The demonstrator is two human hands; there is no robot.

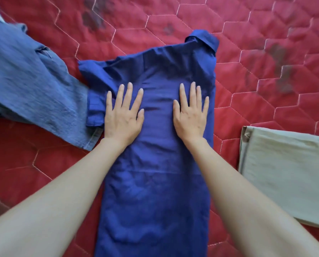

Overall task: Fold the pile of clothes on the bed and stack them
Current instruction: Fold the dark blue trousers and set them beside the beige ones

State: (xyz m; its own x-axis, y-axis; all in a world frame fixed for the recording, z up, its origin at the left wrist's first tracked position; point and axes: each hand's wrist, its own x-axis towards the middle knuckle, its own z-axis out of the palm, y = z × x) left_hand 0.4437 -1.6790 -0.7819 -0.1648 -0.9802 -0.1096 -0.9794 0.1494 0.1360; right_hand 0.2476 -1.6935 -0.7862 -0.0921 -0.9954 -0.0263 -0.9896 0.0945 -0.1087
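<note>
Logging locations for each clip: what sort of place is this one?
Most likely a bedroom at home, seen from above a bed. A red quilted bedspread fills the view, and clothes lie on it: a dark blue shirt under both hands, a denim garment and folded beige cloth.

Both hands flat on blue shirt [155, 145]

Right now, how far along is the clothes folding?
Done: a beige garment lies folded on the right. In hand: left hand and right hand press flat on the blue shirt, narrowed to a strip. Left: the denim piece, unfolded, then stacking.
</note>
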